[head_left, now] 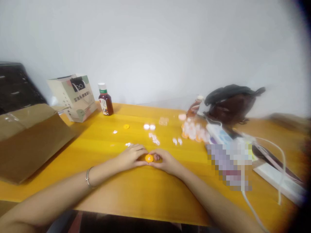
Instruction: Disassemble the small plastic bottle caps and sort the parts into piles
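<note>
A small round orange disc (149,158) with a pale spot at its centre is held between both hands, low over the table. My left hand (133,156) is closed on its left edge with thumb and fingertips. From the other side my right hand (165,160) grips the same disc, its other fingers curled in. Just beyond lie small whitish pieces (154,139), two white round pieces (149,127), another orange disc (126,126) and two small clear pieces (177,141). Blur hides their exact kind.
A cardboard box (31,139) and a paper bag (79,100) stand left, near a dark drink bottle (106,102). On the right are a pile of white and orange pieces (194,131), a second bottle (195,106), a dark bag (228,102) and a white cable (283,158).
</note>
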The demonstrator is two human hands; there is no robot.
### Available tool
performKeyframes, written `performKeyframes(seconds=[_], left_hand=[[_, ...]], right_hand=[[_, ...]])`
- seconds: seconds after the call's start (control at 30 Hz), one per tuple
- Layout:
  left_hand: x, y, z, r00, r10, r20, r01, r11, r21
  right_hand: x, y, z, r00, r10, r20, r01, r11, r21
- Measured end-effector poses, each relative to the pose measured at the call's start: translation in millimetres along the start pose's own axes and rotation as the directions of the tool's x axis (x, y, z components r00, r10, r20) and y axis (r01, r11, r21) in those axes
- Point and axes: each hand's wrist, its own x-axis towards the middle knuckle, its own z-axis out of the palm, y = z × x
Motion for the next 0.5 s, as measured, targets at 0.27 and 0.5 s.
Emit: performKeyframes(seconds=[0.27, 0.5], left_hand=[[-0.6, 1.1, 4.0, 0.998, -0.058, -0.02, 0.056, 0.996, -0.075], [1.3, 3.7, 6.4, 0.995, -0.089, -0.047, 0.081, 0.985, -0.152]], right_hand=[[-0.7, -1.8, -3.0, 1.0, 0.017, 0.019, -0.017, 1.0, 0.017], [-4.2, -1.6, -2.8, 0.999, -0.025, 0.028, 0.021, 0.993, 0.117]])
